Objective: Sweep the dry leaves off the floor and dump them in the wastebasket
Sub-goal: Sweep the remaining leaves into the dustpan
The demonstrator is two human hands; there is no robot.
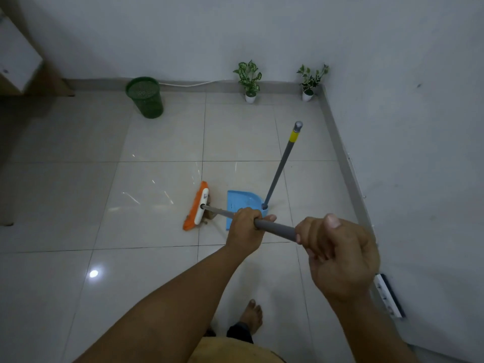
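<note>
I hold a broom by its grey handle (277, 227) with both hands. My left hand (246, 231) grips the shaft lower down; my right hand (337, 255) grips its upper end, thumb up. The orange and white broom head (197, 206) rests on the tiled floor, and a few brown dry leaves (209, 214) lie against its right side. Just right of them sits a blue dustpan (239, 201) with its long grey, yellow-banded handle (284, 161) standing up. A green mesh wastebasket (146, 98) stands by the far wall, to the left.
Two small potted plants (250, 79) (310, 81) stand along the far wall near the corner. A wall runs down the right side with a white power strip (389, 297) at its foot. Wooden furniture (18, 61) fills the far left. My bare foot (252, 314) is below.
</note>
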